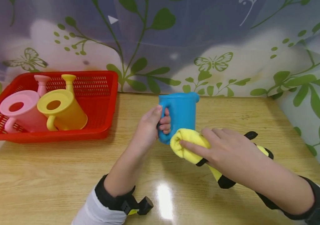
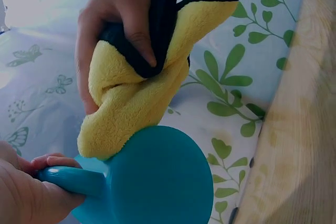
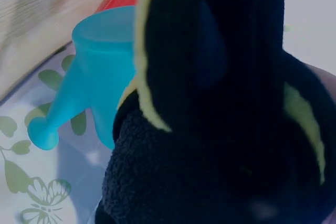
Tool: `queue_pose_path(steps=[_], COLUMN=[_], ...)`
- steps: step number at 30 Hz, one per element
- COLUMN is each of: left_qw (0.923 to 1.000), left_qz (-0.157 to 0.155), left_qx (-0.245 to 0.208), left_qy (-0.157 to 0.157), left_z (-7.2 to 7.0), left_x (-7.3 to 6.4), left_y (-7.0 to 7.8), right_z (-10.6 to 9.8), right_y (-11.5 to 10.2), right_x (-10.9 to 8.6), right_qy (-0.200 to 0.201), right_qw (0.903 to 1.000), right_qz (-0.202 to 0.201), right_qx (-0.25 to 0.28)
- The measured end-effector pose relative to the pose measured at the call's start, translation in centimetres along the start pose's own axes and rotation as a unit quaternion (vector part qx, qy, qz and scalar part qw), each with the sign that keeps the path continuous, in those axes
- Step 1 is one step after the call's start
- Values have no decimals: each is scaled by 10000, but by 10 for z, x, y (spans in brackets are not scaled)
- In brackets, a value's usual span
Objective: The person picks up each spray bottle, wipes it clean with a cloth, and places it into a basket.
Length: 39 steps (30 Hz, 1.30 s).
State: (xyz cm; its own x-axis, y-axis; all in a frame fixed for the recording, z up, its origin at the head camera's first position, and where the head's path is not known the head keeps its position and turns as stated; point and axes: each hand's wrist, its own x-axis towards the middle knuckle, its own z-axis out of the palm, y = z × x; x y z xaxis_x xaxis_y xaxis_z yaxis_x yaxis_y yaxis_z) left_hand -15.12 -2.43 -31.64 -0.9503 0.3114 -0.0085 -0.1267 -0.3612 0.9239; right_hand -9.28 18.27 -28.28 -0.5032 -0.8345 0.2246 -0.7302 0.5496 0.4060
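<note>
My left hand (image 1: 148, 123) grips the handle of a blue watering can (image 1: 181, 111), its fingers curled through the loop. The can is held up over the table; its flat round end (image 2: 163, 177) faces the left wrist view. In the right wrist view, the can's spout (image 3: 67, 95) shows, with a rounded head. My right hand (image 1: 230, 150) holds a bunched yellow towel (image 1: 189, 145) with black edging against the can, near the handle side. Loose parts of the towel hang below and beyond that hand. In the right wrist view, dark cloth hides much of the can.
On the left of the wooden table (image 1: 64, 175) stands a red plastic basket (image 1: 64, 136). It holds a pink watering can (image 1: 27, 114) and a yellow watering can (image 1: 68, 112), lying tilted. A leaf-and-butterfly patterned curtain (image 1: 174, 59) borders the table's back and right side.
</note>
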Motion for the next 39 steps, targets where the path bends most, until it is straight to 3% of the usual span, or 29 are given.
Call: queue_pose_path(steps=[10,17,23,31,39], left_qw=[9996,9991,9978,9975,9997], left_qz=[-127,-83,-165,-241,-67], left_qx=[237,379,566,551,-126], left_qy=[-25,-169,-291,-377,-198], left_z=[7,9,9,9,7], left_x=[-1,-3,-5,-6,-5], left_y=[-4,-6,-4,-3,-5], right_z=[-2,-6,-8,-12,-6], right_y=[3,8,16,28,34], right_x=[4,7,8,9,10], right_qy=[-547,-710,-583,-261,402], right_qw=[9973,9955,9947,9870,9771], right_qz=[265,551,826,1511,1897], right_qx=[-403,-294,-169,488,877])
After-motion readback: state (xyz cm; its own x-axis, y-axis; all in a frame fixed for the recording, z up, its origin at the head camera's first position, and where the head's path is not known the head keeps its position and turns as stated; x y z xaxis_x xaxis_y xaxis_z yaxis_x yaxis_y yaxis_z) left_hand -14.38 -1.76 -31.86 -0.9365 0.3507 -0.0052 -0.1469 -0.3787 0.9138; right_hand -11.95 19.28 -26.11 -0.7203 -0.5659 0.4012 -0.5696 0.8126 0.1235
